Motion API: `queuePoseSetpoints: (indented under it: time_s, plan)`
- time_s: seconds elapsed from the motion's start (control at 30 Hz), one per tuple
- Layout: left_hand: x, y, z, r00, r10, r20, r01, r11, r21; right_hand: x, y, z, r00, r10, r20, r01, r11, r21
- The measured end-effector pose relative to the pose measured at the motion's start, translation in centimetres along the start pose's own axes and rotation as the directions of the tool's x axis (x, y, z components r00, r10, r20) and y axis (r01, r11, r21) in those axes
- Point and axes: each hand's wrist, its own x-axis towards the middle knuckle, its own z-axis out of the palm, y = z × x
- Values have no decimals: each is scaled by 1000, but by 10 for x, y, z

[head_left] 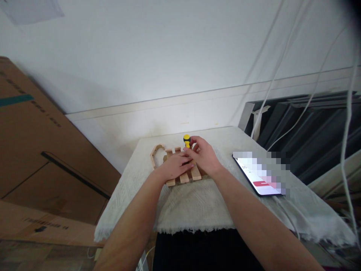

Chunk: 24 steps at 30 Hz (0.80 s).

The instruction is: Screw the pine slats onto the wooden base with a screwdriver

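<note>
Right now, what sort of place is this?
Probably a makeshift work corner indoors: cloth-covered table against a white wall, large cardboard box beside it, screwdriver in the right hand.

A white wall [158, 56] rises behind a table draped in a fringed, pale cloth [135, 177]. A big cardboard box [50, 150] stands left on brown floor [42, 258]; white cables [349, 113] hang near dark panels [318, 118] at right.
</note>
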Motion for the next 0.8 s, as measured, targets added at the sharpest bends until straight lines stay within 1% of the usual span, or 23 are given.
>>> queuePoseSetpoints:
  time_s: [0.07,0.1,0.23,0.27,0.33,0.47,0.57,0.67,0.8]
  plan:
    - [0,1,-1,1000,-5,6,5,1000,8,0,-1,0,999,-41,-5,41,999,13]
    - [0,2,-1,1000,-5,11,5,1000,12,-1,-3,-1,999,-34,1,34,999,20]
    - [0,2,-2,1000,-10,26,9,1000,26,-2,-13,-6,988,123,91,-130,988,85]
    - [0,2,-2,1000,-11,26,10,1000,28,-2,-15,-6,983,143,112,-155,982,107]
    - [0,1,-2,1000,-11,26,10,1000,29,-1,-16,-6,981,150,123,-165,978,129]
    - [1,1,-1,1000,-6,17,6,1000,19,1,-7,-3,991,121,50,-126,987,100]
    - [0,2,-1,1000,-11,24,10,1000,15,2,-2,-1,992,123,-15,-122,989,78]
    - [0,1,-1,1000,-6,23,6,1000,8,2,-1,-1,992,121,-46,-119,991,54]
    - [0,-1,0,1000,-5,21,5,1000,6,2,-2,-2,994,80,-75,-79,997,16]
